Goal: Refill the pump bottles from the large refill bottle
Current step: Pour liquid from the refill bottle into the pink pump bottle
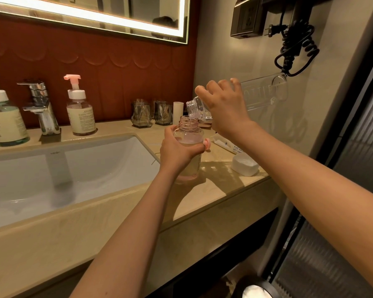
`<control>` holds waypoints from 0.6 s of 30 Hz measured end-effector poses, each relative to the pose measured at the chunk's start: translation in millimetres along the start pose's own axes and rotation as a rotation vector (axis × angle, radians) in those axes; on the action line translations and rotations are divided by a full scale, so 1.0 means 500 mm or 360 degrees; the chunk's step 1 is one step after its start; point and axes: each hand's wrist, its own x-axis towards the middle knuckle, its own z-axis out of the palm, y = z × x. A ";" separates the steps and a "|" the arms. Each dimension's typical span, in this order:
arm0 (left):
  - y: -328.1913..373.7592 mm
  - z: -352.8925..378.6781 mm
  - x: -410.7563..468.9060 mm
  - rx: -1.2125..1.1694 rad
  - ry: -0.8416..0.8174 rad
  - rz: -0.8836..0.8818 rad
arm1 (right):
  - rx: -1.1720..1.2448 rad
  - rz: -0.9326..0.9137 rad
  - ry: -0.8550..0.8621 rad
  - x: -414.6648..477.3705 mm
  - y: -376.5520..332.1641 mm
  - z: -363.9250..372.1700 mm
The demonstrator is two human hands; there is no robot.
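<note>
Clear refill bottle (pixel 261 93) tipped over an uncapped pump bottle (pixel 190 134).
Left grip (pixel 179 150) curls round the pump bottle, upright on the table (pixel 222 181) beside the sink (pixel 84 168); right grip (pixel 224 108) clasps the refill bottle, mouth just above the open neck.

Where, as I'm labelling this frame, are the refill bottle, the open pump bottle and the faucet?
refill bottle (pixel 261 93), head view, on its clear tilted body.
open pump bottle (pixel 188 123), head view, on its threaded neck.
faucet (pixel 46 119), head view, on its chrome column.
</note>
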 end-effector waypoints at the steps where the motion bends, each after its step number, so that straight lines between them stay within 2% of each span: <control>1: 0.000 0.000 0.000 0.0000 0.0001 0.0000 | -0.0001 0.0000 0.0000 0.000 0.000 0.000; 18: 0.002 0.000 -0.001 0.0000 0.0004 -0.0001 | -0.0023 -0.0029 0.0056 -0.001 -0.001 -0.001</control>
